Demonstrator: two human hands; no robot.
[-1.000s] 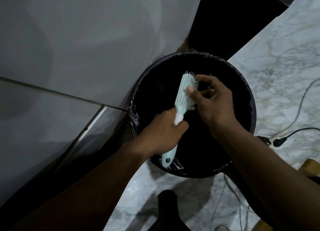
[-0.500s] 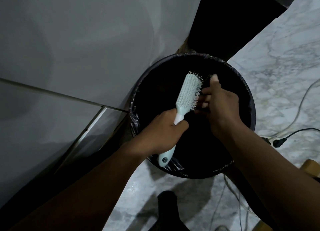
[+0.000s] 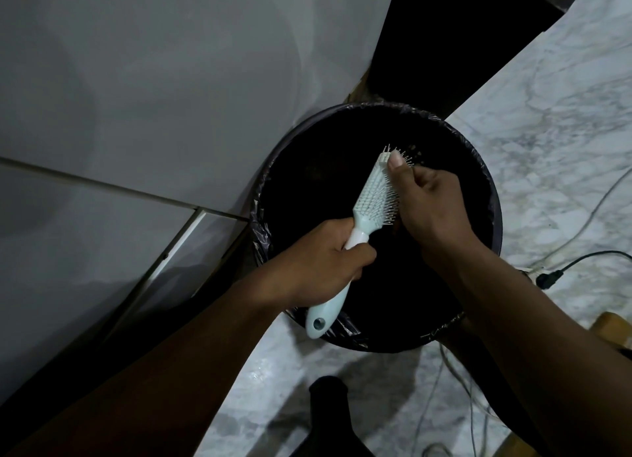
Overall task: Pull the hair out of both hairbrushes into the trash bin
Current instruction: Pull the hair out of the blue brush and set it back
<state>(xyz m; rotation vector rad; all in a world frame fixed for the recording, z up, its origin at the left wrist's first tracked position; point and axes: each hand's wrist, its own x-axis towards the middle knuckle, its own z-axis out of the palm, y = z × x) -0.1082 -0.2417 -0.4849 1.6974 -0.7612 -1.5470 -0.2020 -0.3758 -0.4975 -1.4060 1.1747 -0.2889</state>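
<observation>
Hairbrush (image 3: 374, 196), pale plastic, spiky, gripped by left hand (image 3: 318, 265); right hand (image 3: 429, 203) pinches its bristles.

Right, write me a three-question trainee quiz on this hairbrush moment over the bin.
1. True or false: the left hand grips the hairbrush by its handle.
2. Where are the right hand fingers? A) on the bristles B) on the trash bin rim C) on the cable
3. Fill in: the brush head is held over the open ___.

Key: 1 true; 2 A; 3 trash bin.
</observation>
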